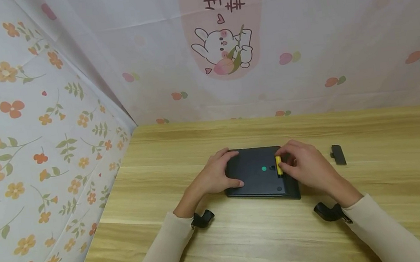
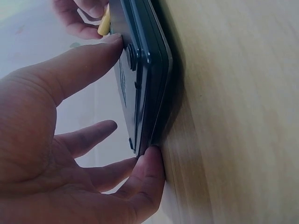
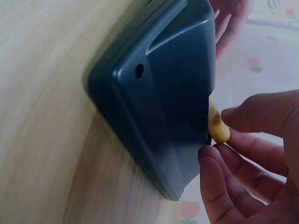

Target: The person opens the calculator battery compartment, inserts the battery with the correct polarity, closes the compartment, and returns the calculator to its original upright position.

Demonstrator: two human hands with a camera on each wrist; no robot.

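A dark calculator-like device (image 1: 254,178) lies back side up on the table, its battery slot near the right end. My left hand (image 1: 216,175) grips its left end: the thumb presses on the back near the front edge, and the fingers reach round the far corner. In the left wrist view the fingertips (image 2: 152,161) sit at the device's lower edge, close to the tabletop. My right hand (image 1: 307,166) pinches a yellow battery (image 1: 279,165) between thumb and fingers at the slot. The right wrist view shows the battery (image 3: 217,125) sticking up past the device's edge.
A small black battery cover (image 1: 339,154) lies to the right of the device on the wooden table (image 1: 264,243). Floral cloth (image 1: 34,127) hangs at the left, and a printed curtain (image 1: 159,44) stands behind the table. Black wrist cameras (image 1: 327,212) are strapped at both sleeves.
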